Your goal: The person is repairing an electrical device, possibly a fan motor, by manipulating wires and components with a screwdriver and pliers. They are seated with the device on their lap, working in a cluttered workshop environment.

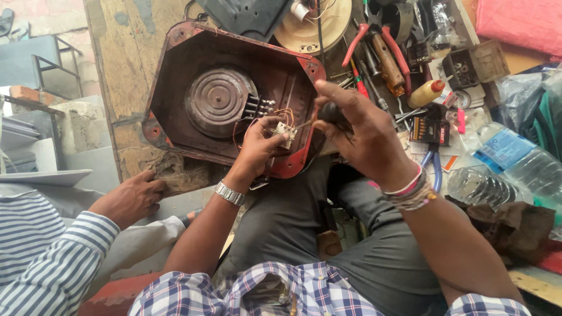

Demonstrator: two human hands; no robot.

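An upturned red metal appliance housing point(175, 58) with a ribbed round disc point(216, 100) inside rests on a worn wooden bench. My left hand point(256, 147), a metal watch on its wrist, pinches a small white switch block point(285, 133) with thin wires running into the housing. My right hand point(363, 131) grips a black-handled screwdriver point(329, 114) whose tip points at that block. Thread bracelets circle my right wrist.
Another person's hand point(130, 198) in a striped sleeve rests on the bench edge at left. Red-handled pliers point(374, 41), other tools, a small yellow bottle point(426, 92), a cream round cover point(310, 26) and plastic water bottles point(521, 169) crowd the right side.
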